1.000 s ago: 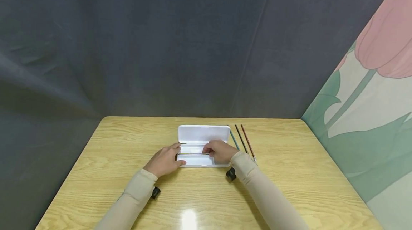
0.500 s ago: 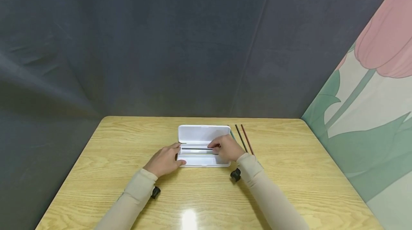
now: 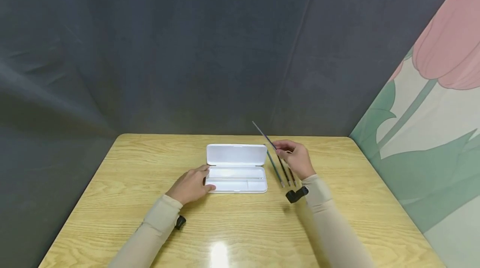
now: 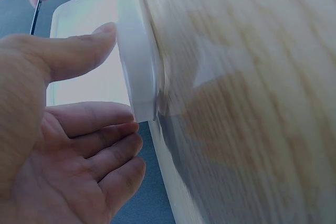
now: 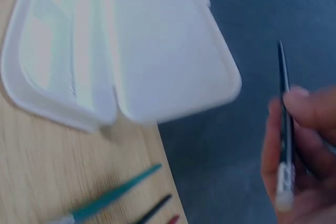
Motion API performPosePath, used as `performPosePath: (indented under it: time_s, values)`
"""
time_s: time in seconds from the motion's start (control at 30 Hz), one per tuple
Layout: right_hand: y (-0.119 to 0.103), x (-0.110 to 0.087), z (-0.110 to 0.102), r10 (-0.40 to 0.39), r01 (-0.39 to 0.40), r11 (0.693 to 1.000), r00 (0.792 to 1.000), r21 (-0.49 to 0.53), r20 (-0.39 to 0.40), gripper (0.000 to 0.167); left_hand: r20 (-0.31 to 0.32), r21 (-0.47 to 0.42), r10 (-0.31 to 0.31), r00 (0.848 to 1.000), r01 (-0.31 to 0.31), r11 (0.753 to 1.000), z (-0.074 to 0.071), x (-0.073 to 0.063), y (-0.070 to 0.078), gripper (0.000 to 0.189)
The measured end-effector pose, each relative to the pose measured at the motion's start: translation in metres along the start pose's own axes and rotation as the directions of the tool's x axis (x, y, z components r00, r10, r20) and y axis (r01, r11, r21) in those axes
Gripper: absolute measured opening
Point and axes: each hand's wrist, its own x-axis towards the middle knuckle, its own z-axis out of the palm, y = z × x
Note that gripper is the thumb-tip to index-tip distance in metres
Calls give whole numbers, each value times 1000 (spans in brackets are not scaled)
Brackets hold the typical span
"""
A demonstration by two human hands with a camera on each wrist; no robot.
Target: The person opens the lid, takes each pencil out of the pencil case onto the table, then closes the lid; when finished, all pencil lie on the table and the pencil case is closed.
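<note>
A white pencil case (image 3: 230, 186) lies with its lid (image 3: 236, 154) raised at the back. My left hand (image 3: 189, 185) holds its left end, thumb at the front and fingers toward the hinge; in the left wrist view the thumb and index fingertip touch the case wall (image 4: 134, 77). To the right of the case, my right hand (image 3: 298, 160) pinches a dark pencil (image 5: 286, 129) between thumb and fingers, clear of the table and tilted, its white eraser end toward the right wrist camera. A thin line runs lengthwise inside the case; whether divider or pencil, I cannot tell.
Right of the case lie a teal pencil (image 3: 275, 168), a black pencil (image 5: 154, 209) and a red pencil (image 5: 174, 219), partly under my right hand. The wooden table (image 3: 240, 222) ends at a dark curtain (image 3: 225, 51) behind. A flowered cloth (image 3: 431, 134) hangs on the right.
My right hand has lifted the dark pencil out of the case and carried it right, over the pencils on the table. My left hand has stayed at the case's left end.
</note>
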Motion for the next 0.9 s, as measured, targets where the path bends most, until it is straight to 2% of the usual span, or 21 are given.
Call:
performPosePath:
  time_s: [0.07, 0.2, 0.3, 0.43, 0.53, 0.63, 0.8, 0.9]
  values:
    - [6, -1, -11, 75, -72, 996, 994, 49, -79, 24, 2, -6, -1, 1000, 1, 1000, 0, 0, 0, 67]
    - [21, -4, -25, 221, -208, 974, 953, 84, -205, 23, 7, -21, -2, 1000, 2, 1000, -1, -1, 0, 67]
    - [33, -9, -29, 279, -278, 960, 925, 41, -258, 23, 10, -22, -5, 1000, 5, 1000, -2, -1, 0, 66]
    - [51, -16, -28, 287, -327, 940, 911, -96, -296, 22, 14, -14, -1, 1000, 1, 1000, -1, -1, 0, 67]
    - [66, -20, -25, 287, -354, 911, 913, -212, -291, 25, 20, -11, 4, 1000, -4, 1000, -1, -1, 1, 67]
    - [77, -22, -22, 297, -363, 879, 924, -308, -241, 30, 26, -5, 6, 1000, -6, 1000, -1, -2, 1, 68]
    - [84, -18, -21, 276, -305, 852, 952, -426, -130, 34, 20, 2, 13, 1000, -13, 1000, -2, -3, 1, 68]
    - [84, -14, -22, 262, -273, 834, 961, -479, -91, 34, 20, -6, 6, 1000, -6, 1000, -3, -4, 1, 68]
